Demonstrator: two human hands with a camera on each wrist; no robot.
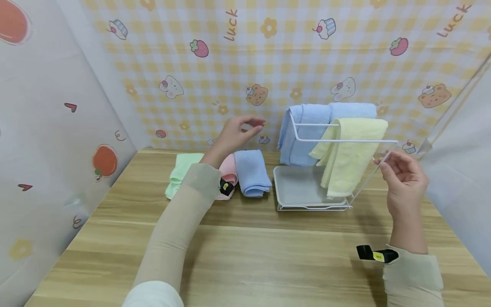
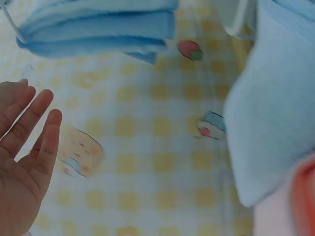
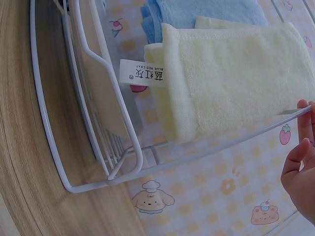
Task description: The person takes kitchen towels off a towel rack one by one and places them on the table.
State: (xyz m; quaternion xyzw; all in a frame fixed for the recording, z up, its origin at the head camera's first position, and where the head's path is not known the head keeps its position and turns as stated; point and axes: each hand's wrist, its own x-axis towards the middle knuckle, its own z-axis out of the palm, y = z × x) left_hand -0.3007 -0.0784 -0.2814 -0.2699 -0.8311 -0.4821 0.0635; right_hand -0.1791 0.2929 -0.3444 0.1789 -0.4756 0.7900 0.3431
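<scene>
My left hand [image 1: 238, 134] is raised over the back of the table, left of a white wire rack [image 1: 345, 140]. Its fingers bend gently with a gap to the thumb, and nothing lies between them. In the left wrist view the palm [image 2: 22, 182] faces the camera. Fingertips of my right hand [image 1: 407, 183] hold the rack's right side bar. A pale yellow towel [image 1: 354, 157] hangs over the front rail, its white label [image 3: 142, 73] showing in the right wrist view. Blue towels [image 1: 307, 134] hang on the rails behind.
Left of the rack lie folded towels: green [image 1: 185, 170], pink [image 1: 229, 168], partly hidden by the left arm, and blue [image 1: 253, 172]. A grey tray [image 1: 297, 185] sits in the rack's base. A checked cloth backdrop [image 1: 268, 64] rises close behind the wooden table [image 1: 268, 256].
</scene>
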